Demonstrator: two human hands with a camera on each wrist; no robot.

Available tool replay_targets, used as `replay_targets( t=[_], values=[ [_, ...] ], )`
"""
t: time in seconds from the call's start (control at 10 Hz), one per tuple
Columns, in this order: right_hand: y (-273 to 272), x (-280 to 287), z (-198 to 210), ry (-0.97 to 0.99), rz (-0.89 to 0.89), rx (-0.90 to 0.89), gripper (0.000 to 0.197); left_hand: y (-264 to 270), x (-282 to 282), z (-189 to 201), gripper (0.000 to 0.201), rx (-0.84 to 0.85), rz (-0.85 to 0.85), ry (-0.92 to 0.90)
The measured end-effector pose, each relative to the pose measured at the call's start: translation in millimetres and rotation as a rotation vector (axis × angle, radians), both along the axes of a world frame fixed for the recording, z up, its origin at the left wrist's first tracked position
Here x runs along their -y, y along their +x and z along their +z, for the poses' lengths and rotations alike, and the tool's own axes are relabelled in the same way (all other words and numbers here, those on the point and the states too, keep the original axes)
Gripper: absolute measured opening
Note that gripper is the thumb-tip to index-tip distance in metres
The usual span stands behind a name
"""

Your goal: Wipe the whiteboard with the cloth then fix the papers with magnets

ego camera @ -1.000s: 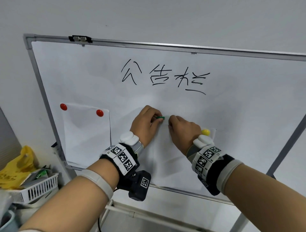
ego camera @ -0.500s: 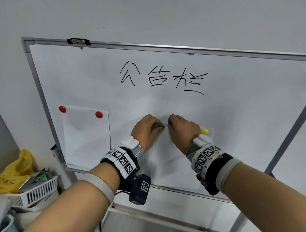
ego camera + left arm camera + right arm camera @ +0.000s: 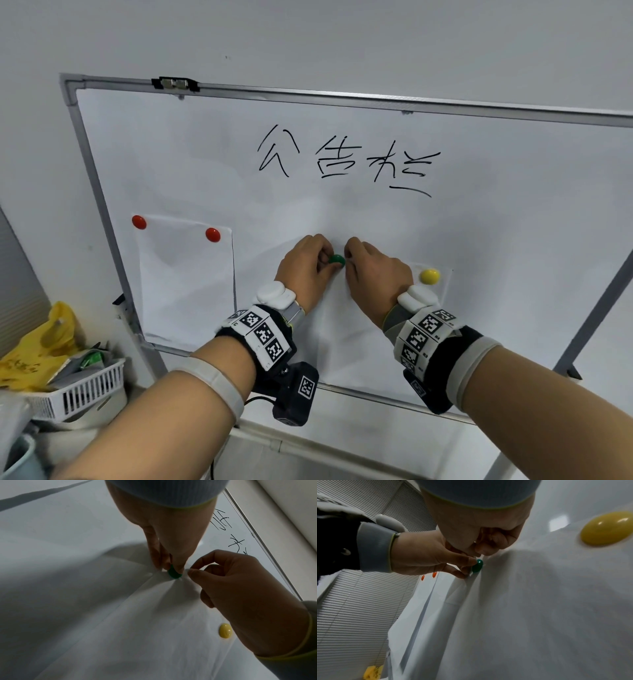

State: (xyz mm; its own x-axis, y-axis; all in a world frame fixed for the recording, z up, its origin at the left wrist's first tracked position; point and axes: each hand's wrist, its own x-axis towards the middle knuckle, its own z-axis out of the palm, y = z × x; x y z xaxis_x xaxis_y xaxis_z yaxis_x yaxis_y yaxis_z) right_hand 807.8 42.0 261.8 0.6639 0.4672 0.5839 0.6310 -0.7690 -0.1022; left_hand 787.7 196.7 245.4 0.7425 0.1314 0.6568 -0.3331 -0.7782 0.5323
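Note:
The whiteboard (image 3: 513, 222) carries black handwriting at its top. A white paper (image 3: 349, 342) hangs at its lower middle, held at the top right corner by a yellow magnet (image 3: 429, 276). My left hand (image 3: 327, 258) pinches a green magnet (image 3: 336, 259) that sits on the paper's top left corner. In the left wrist view the left hand's thumb and fingers close round the green magnet (image 3: 174, 574). My right hand (image 3: 349, 255) pinches the paper's top edge just right of it, thumb against forefinger (image 3: 188, 572). No cloth is in view.
Another paper (image 3: 185, 284) hangs at the board's left under two red magnets (image 3: 139, 222) (image 3: 212, 235). A white basket (image 3: 85, 387) and a yellow bag (image 3: 37, 346) sit at lower left. A grey stand leg (image 3: 599, 308) slants at the right.
The green magnet showed only as a thin edge between the left fingers; now its round face lies against the paper. Both hands stayed at the same corner.

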Motion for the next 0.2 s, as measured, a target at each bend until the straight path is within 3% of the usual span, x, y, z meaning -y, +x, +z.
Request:
replay_targets(
  t=[0.2],
  values=[
    [-5.8, 1.4, -17.0, 0.099, 0.134, -0.125, 0.013, -17.5, 6.5, -12.3, 0.003, -0.047, 0.039, -0.049]
  ],
)
